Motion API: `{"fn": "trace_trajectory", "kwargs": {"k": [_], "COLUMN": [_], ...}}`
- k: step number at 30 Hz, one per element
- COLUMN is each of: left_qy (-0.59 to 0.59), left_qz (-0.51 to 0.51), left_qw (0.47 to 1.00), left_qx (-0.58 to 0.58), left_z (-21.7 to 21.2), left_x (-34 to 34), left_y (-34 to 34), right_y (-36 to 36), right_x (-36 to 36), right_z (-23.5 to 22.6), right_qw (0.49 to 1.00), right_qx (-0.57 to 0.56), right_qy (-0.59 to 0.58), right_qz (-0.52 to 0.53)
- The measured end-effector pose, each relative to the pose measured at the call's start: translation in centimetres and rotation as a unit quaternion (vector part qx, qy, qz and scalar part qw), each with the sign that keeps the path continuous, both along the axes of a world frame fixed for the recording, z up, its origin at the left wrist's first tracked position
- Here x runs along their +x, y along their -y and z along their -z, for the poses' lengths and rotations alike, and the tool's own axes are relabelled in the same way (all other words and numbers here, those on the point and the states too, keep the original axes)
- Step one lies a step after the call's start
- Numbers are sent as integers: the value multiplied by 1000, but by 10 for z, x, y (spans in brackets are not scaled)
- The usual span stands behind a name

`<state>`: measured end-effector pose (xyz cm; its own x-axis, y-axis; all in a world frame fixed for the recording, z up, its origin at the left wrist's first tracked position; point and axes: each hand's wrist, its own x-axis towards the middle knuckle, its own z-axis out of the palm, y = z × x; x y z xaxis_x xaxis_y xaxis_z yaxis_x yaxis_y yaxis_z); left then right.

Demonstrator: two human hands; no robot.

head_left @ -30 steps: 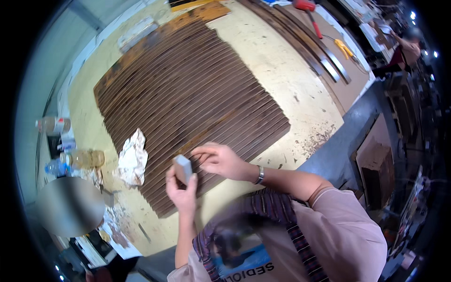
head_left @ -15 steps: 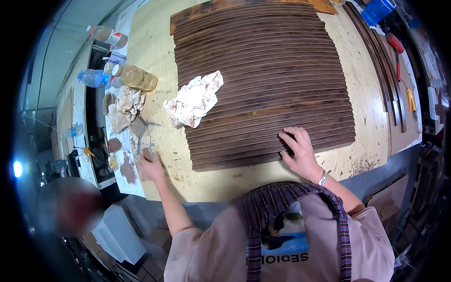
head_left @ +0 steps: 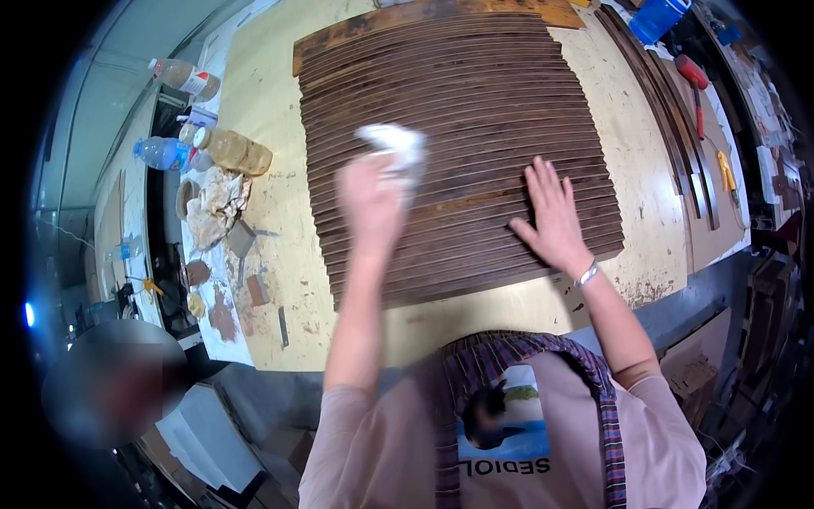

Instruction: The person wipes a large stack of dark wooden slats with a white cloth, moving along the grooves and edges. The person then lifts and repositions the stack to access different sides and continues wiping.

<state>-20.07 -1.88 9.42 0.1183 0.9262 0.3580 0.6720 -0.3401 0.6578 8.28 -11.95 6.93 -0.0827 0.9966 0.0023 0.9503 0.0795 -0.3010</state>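
Observation:
Side by side on the pale worktable [head_left: 292, 339] lie many long dark-brown wood strips [head_left: 449, 110], their lengths running left to right. My left hand [head_left: 370, 191] grips a crumpled white cloth [head_left: 403, 144] over the left-middle of the strips; hand and cloth are blurred by motion. Flat on the right part of the strips rests my right hand [head_left: 558, 220], fingers stretched out and holding nothing. A small brown block [head_left: 257, 289] and a thin dark metal strip [head_left: 283, 327] lie on the table left of the strips.
Along the left edge stand a bottle of yellowish liquid [head_left: 233, 151], a blue-labelled bottle [head_left: 165, 154], another bottle [head_left: 182, 78] and a stained cloth [head_left: 218, 208]. At right are loose dark strips [head_left: 653, 93], a red mallet [head_left: 694, 81] and a blue container [head_left: 657, 19].
My left hand has left the small brown block and taken up the white cloth, which is now over the strips. My right hand has moved farther up the strips and flattened out.

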Motion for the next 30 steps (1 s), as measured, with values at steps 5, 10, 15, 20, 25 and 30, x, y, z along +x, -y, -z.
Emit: {"fn": "trace_trajectory", "kwargs": {"k": [5,10,15,20,25,30], "left_qy": [-142,-220,-103,-178,-210,-187], "left_qz": [237,68,-263,57,71,-96], "left_qw": [958,969,947,978,974,977], "left_qx": [80,85,-156,93,42,27], "left_z": [39,55,11,23,38,52], "left_x": [98,-71,-174,6,-30,-143], "left_y": [48,41,65,54,60,60], "right_y": [-27,-22,-25,-26,18,54], "right_x": [19,18,15,21,11,-8], "right_z": [37,30,32,40,-8,16], "right_qw": [994,999,999,997,999,998], "right_qx": [-33,6,20,31,11,-19], "right_qy": [100,46,46,64,19,-1], "right_qz": [-8,9,9,5,-37,-58]}}
